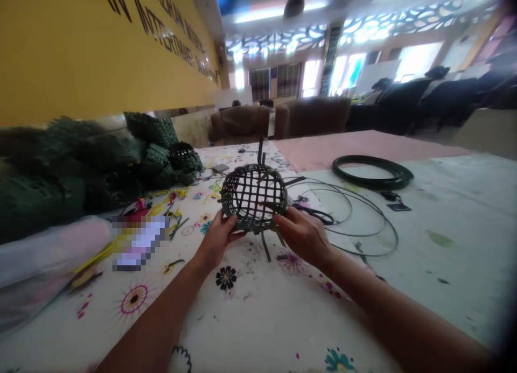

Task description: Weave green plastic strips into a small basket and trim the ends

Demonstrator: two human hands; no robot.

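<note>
Basket: a small dark green woven basket (pixel 253 196), open lattice, tipped on its side so its mouth faces the camera, sitting right between both hands at the middle of the worktop (pixel 444 211).
Left hand: the left hand (pixel 219 234) grips the basket's lower left edge, fingers curled round the rim, thumb on the near side.
Right hand: the right hand (pixel 302 234) clamps the lower right edge, fingers tucked in against the weave, pinching the strips there.
Loose ends: several strip ends (pixel 266 247) poke down from the basket's underside between the two hands; two more stick up from its top.
Cloth: a white flowered cloth (pixel 250 308) covers the near part of the worktop under the forearms.
Cords: thin dark cord loops (pixel 359 222) lie just right of the right hand; a thicker coiled roll (pixel 372 172) rests further back, well apart.
Pile: a heap of finished green woven pieces (pixel 100 163) is stacked at the left, away from the hands.
</note>
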